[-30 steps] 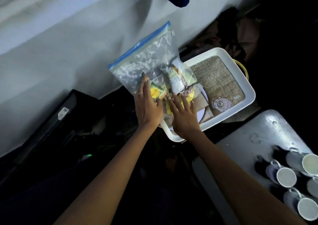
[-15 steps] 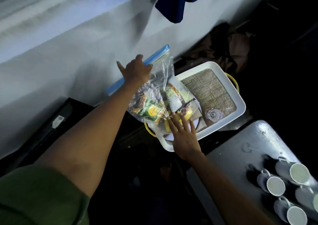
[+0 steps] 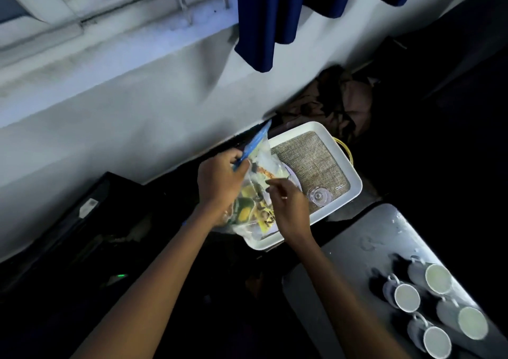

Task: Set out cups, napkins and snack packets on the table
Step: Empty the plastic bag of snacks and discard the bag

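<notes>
Left hand (image 3: 220,185): centre of the frame, bare forearm running up from the lower left. Back of the hand faces the camera; fingers and thumb are pinched closed on the blue zip strip at the top of the clear plastic zip bag (image 3: 254,191), holding it upright and tilted toward the upper right.

Right hand (image 3: 290,210): just right of the left, forearm entering from the lower right. Fingers curl narrowly with the tips against the right face of the bag; a ring shows on one finger. Whether it truly grips the plastic cannot be told.

Clear plastic zip bag: holds several green and yellow snack packets (image 3: 248,211), bunched in its lower half. Its bottom sits at the near-left corner of the white rectangular tray (image 3: 354,185).

White rectangular tray: centre right of the frame, lined with a woven burlap mat (image 3: 310,160). A small clear glass piece (image 3: 319,195) rests on the mat near the right hand. A yellow loop handle (image 3: 345,148) shows at the tray's far edge.

Grey table (image 3: 357,248): lower right, dimly lit. Four white handled cups (image 3: 406,295) stand clustered at its right end, well apart from the tray.

Dark blue curtain (image 3: 277,15): upper centre, hanging over a pale wall below a window sill.
</notes>
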